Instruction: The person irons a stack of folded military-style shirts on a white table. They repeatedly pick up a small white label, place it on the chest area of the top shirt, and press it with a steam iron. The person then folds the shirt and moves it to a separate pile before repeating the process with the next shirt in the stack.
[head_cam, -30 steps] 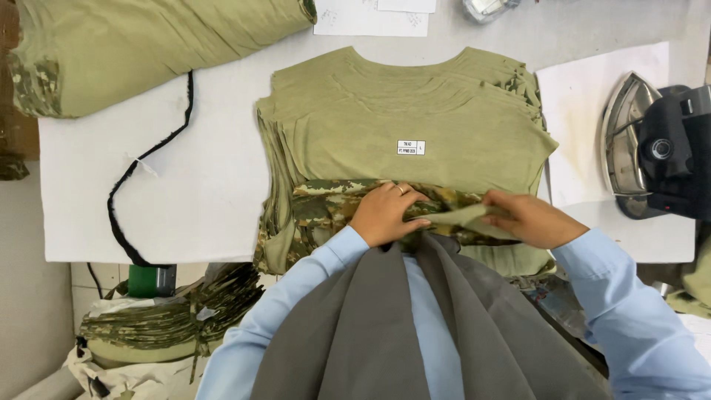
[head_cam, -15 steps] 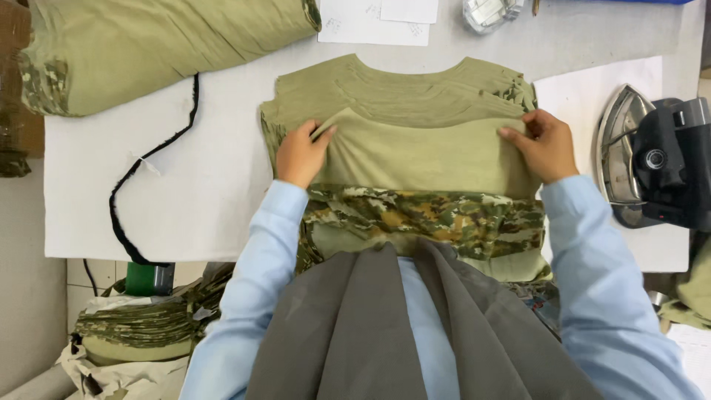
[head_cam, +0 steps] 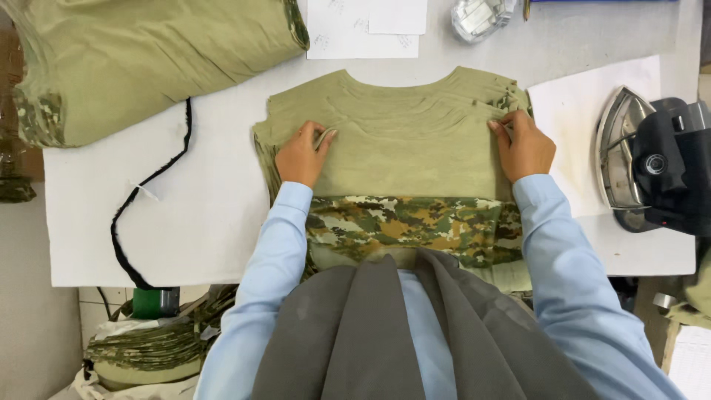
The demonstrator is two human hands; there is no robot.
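The olive-green cotton shirt with a camouflage-patterned lower band [head_cam: 400, 159] lies flat on the white padded table [head_cam: 185, 222], neck hole pointing away from me, on top of a stack of similar ones. The camo band sits at the edge closest to me. My left hand [head_cam: 302, 154] pinches a fold of the shirt's left edge, my right hand [head_cam: 524, 144] grips the right edge, fingers curled on fabric. Right of the shirt there's a black steam iron [head_cam: 652, 170]; to its upper left, a big olive fabric bundle [head_cam: 148, 59].

White table [head_cam: 207, 230]: shirts [head_cam: 400, 141], iron [head_cam: 652, 167], papers [head_cam: 363, 26].
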